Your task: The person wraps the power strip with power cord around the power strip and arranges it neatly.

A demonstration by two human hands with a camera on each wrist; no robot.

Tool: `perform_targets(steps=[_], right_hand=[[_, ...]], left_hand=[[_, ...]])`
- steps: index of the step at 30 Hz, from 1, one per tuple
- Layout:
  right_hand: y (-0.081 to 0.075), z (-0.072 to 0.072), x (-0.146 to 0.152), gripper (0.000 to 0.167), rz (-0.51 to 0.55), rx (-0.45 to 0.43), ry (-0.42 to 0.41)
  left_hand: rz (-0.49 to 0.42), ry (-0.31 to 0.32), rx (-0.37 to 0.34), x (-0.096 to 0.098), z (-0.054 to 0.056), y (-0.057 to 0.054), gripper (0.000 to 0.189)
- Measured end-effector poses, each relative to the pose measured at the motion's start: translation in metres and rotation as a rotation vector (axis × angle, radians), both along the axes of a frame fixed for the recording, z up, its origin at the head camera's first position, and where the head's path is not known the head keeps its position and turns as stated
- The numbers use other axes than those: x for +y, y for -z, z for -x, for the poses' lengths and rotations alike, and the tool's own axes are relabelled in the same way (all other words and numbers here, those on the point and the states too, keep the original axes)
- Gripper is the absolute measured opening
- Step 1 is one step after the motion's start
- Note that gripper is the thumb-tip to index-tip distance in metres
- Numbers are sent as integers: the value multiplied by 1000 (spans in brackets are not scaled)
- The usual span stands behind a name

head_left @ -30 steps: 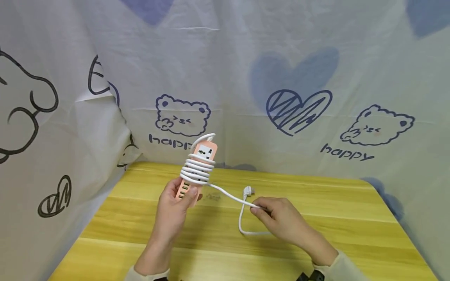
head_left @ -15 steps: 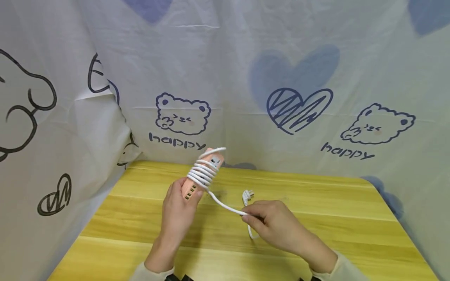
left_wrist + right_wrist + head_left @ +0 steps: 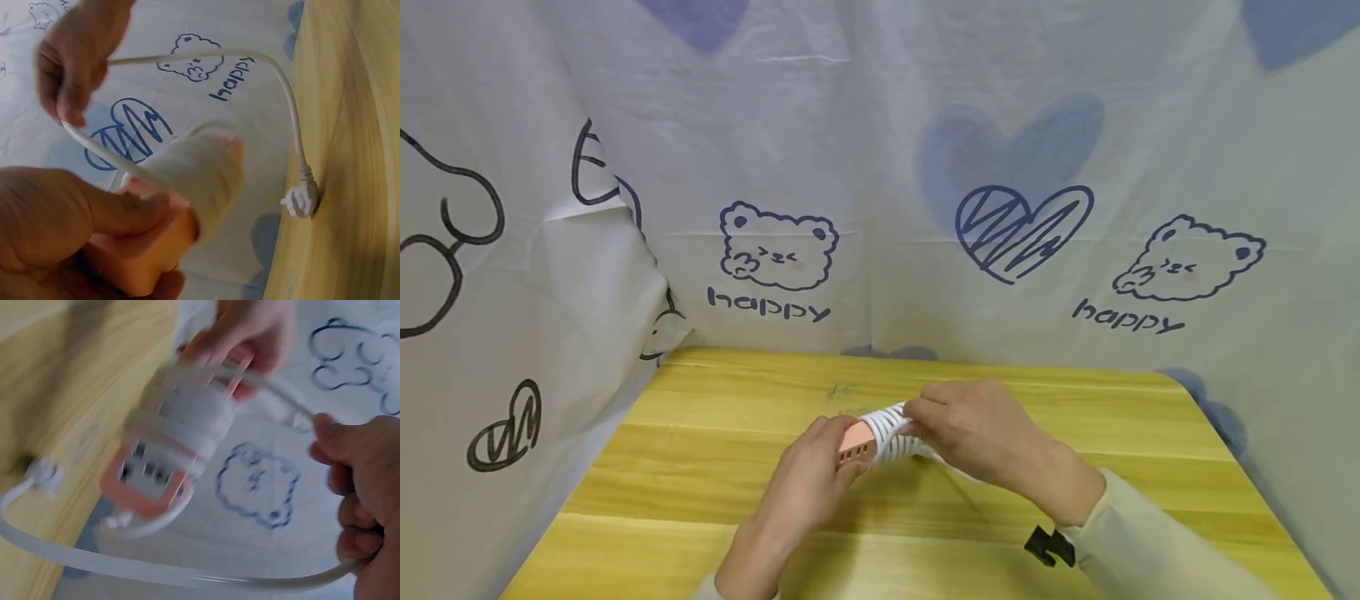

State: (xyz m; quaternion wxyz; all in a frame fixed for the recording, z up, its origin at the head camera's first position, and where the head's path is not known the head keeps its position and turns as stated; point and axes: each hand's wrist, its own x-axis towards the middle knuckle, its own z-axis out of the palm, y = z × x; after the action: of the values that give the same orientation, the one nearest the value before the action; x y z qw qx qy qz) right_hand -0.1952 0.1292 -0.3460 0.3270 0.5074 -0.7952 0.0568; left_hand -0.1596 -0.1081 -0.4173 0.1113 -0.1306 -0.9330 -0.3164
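A pink power strip (image 3: 856, 442) is held above the table, several turns of white cord (image 3: 892, 433) wound round its middle. My left hand (image 3: 808, 473) grips the end with the USB ports, thumb on top in the left wrist view. Beyond the coils, the socket face (image 3: 147, 467) shows in the right wrist view. My right hand (image 3: 977, 429) pinches the cord near the strip and holds it taut. From that hand the loose length runs down to a white plug (image 3: 301, 199), which is at the tabletop in the left wrist view. In the head view the right hand hides the strip's far end.
The wood-grain table (image 3: 700, 467) spreads beneath both hands. A white printed cloth (image 3: 865, 167) with bears and hearts hangs behind it and along the left side. Near the right sleeve, a black clip-like piece (image 3: 1049, 546) shows.
The power strip has swung from upright to nearly lying, its far end now pointing right. My right hand has risen over the strip with the cord. The plug has left the head view.
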Motion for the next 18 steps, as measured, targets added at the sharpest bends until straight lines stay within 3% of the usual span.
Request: perform_targets(steps=[4, 7, 10, 14, 16, 18], right_hand=[[7, 20, 6, 35, 50, -4, 61], [11, 32, 10, 46, 83, -106, 133], [14, 38, 12, 48, 120, -311, 204], [17, 39, 10, 47, 174, -617, 269], [21, 38, 8, 41, 200, -732, 252], [27, 33, 5, 39, 292, -902, 145]], left_hand=[[-34, 153, -64, -4, -3, -1, 43], [-111, 282, -144, -9, -5, -2, 40], [-242, 420, -253, -13, -6, -5, 40], [-506, 591, -388, -17, -7, -9, 44], [-654, 655, -432, -18, -7, -11, 46], [-789, 698, -450, -18, -7, -11, 49]])
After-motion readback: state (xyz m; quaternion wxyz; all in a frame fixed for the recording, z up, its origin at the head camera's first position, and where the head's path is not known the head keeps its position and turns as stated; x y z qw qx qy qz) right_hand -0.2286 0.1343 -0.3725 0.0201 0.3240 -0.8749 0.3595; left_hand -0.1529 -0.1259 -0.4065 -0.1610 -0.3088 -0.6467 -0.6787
